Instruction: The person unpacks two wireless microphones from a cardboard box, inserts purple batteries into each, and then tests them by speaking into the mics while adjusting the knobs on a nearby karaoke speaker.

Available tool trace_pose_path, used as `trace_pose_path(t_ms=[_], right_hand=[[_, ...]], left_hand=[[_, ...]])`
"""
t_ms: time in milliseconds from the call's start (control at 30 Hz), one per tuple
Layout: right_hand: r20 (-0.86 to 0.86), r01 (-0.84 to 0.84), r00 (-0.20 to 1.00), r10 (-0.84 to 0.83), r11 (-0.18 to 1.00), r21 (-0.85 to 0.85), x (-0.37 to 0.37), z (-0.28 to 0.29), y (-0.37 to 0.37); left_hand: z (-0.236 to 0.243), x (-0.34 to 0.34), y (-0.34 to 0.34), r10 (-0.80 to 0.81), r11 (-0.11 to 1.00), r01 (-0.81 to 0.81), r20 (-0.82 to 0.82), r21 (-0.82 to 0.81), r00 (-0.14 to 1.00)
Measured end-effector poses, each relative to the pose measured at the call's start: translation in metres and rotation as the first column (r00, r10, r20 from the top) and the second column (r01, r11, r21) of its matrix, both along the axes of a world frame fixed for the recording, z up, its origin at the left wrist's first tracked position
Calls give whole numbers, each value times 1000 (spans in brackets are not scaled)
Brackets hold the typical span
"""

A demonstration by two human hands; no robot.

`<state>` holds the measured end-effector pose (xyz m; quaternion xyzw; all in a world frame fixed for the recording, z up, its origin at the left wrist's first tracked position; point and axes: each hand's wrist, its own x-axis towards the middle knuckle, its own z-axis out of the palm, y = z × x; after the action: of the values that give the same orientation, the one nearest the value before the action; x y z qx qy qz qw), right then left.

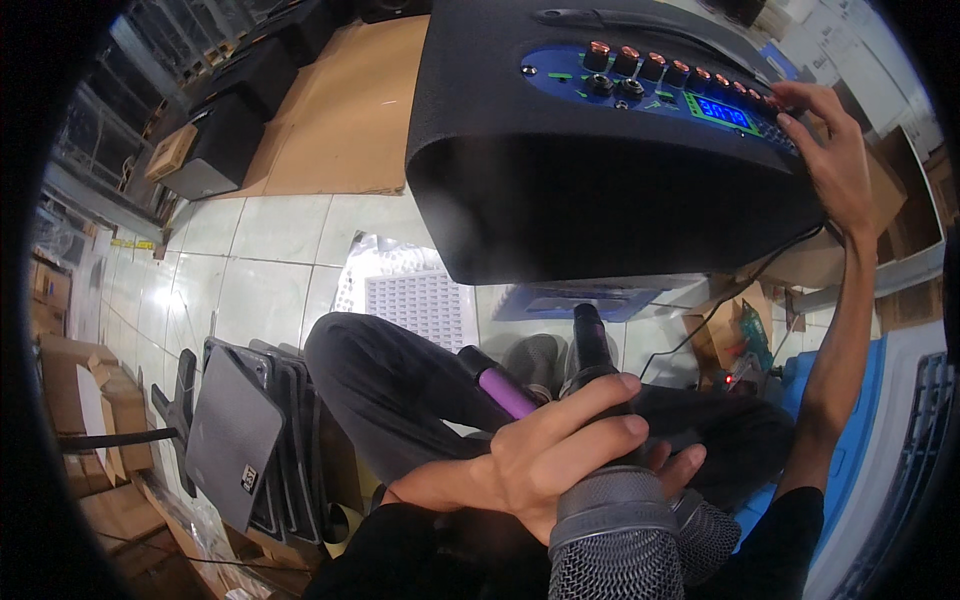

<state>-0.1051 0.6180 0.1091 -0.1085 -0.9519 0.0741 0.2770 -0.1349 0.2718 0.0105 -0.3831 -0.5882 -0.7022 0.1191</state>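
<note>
My left hand [560,440] is closed round two wireless microphones above my lap. One is a black microphone [615,550] with its mesh head pointing toward me. The other has a purple handle [507,393], and its middle is hidden behind my fingers. A large black speaker box [580,200] stands in front of me. On its top sits a blue control panel [560,72] with a row of copper-topped knobs [654,66] and a lit blue display [722,112]. At the row's right end, the thumb and fingers of my right hand [835,150] pinch a knob, mostly covered by the fingertips.
Grey speaker grilles [235,430] lean in a stack at the left. Flat cardboard [330,120] covers floor tiles, with more black speakers [215,145] along it. A printed sheet [420,305] lies beyond my knee. A black cable [690,345] hangs at the right, near a blue crate [850,420].
</note>
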Motion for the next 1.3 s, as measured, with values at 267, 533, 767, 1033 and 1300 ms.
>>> trace_pose_path(t_ms=[267, 533, 767, 1033, 1300], right_hand=[[-4, 25, 1000, -25, 999, -30, 0, 1, -5], [20, 58, 998, -57, 996, -62, -2, 2, -10], [16, 66, 998, -65, 993, -95, -3, 3, -12], [43, 54, 998, -54, 998, -9, 1, 0, -2], [69, 106, 992, -108, 994, 41, 5, -8, 21]], left_hand=[[3, 0, 0, 50, 998, -53, -75, -37, 996], [0, -5, -3, 59, 998, -59, -120, 4, 991], [-3, -10, -6, -14, 998, 10, 64, 63, 998], [-13, -47, -56, -637, 755, 629, 436, 184, 636], [-16, -49, -72, -683, 690, 685, 521, 233, 511]])
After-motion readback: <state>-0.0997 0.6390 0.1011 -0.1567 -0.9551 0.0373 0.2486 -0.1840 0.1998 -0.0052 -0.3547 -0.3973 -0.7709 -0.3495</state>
